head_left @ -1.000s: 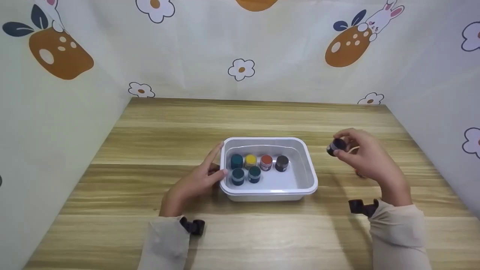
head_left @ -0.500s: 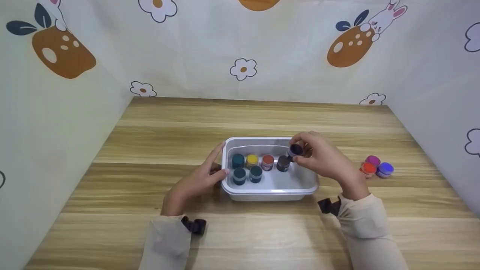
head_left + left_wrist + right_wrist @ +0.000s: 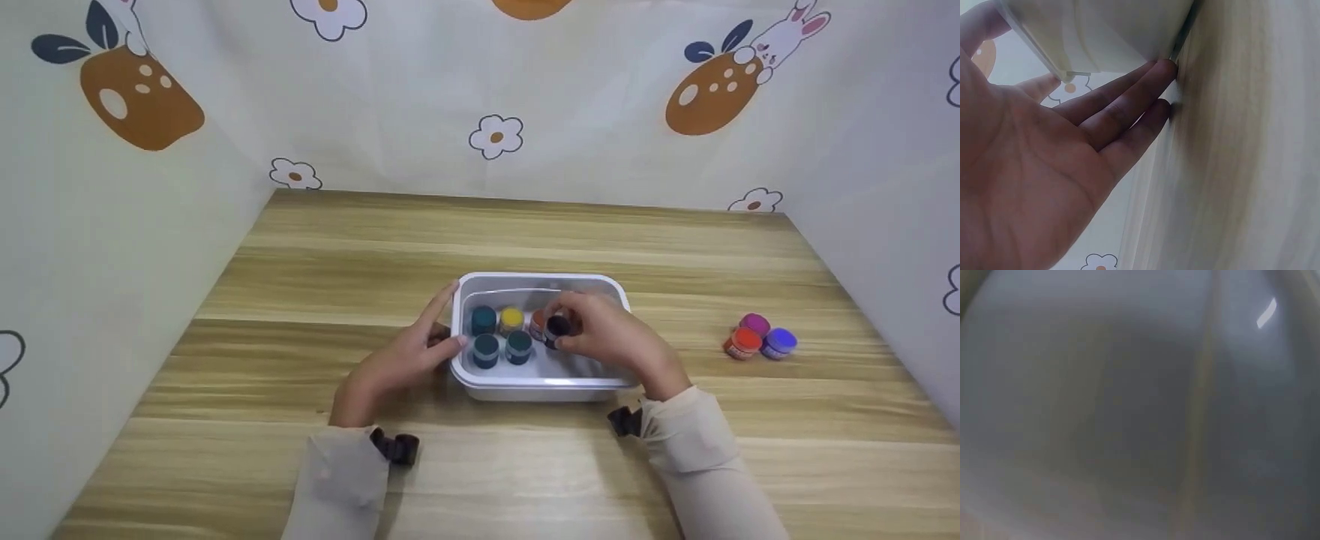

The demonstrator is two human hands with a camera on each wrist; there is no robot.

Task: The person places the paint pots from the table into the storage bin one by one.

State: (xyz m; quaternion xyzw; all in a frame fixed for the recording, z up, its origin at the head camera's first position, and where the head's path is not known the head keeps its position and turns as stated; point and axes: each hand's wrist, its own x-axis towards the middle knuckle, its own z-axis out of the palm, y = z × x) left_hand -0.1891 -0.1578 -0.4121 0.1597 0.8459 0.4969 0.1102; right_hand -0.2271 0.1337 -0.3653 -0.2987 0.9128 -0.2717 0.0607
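A white plastic tub (image 3: 547, 383) stands mid-table, with several small paint jars in it. Its back row holds a dark teal jar (image 3: 484, 320), a yellow jar (image 3: 511, 320) and a partly covered red-brown jar (image 3: 537, 325). Two dark green jars (image 3: 517, 346) stand in front. My right hand (image 3: 611, 337) reaches over the tub's right side and pinches a black paint jar (image 3: 557, 328) near the red-brown one; the dark brown jar there is hidden. My left hand (image 3: 409, 352) rests against the tub's left side, fingers nearly straight in the left wrist view.
To the right of the tub, a purple jar (image 3: 754, 325), a red-orange jar (image 3: 743, 343) and a blue jar (image 3: 780, 343) stand close together on the wooden table (image 3: 360, 247). Patterned cloth walls (image 3: 405, 97) enclose the table's back and sides. The right wrist view is blurred.
My right hand has carried the black jar leftward from beside the tub into it, uncovering the three jars on the right. The left hand has stayed at the tub's left side.
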